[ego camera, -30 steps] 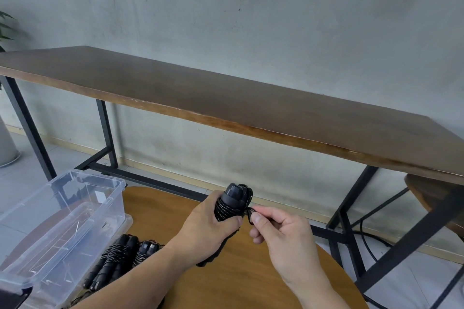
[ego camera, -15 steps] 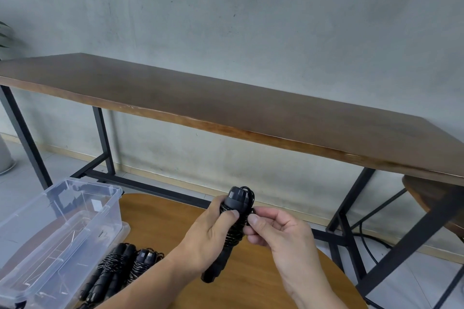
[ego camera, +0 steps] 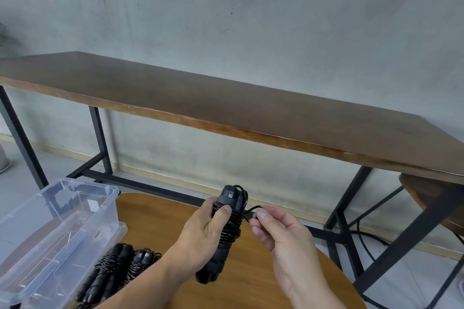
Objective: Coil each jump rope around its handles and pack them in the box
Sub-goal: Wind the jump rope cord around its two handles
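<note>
A long dark wooden bench runs along the grey wall ahead of you. On the round table, a clear plastic box sits left, with two coiled ropes just beside it. Your left hand grips the jump rope upright above the table; your right hand pinches its loose cord end.

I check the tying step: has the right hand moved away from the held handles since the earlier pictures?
Yes. The right hand pulled the rope end rightward, away from the handles.
</note>
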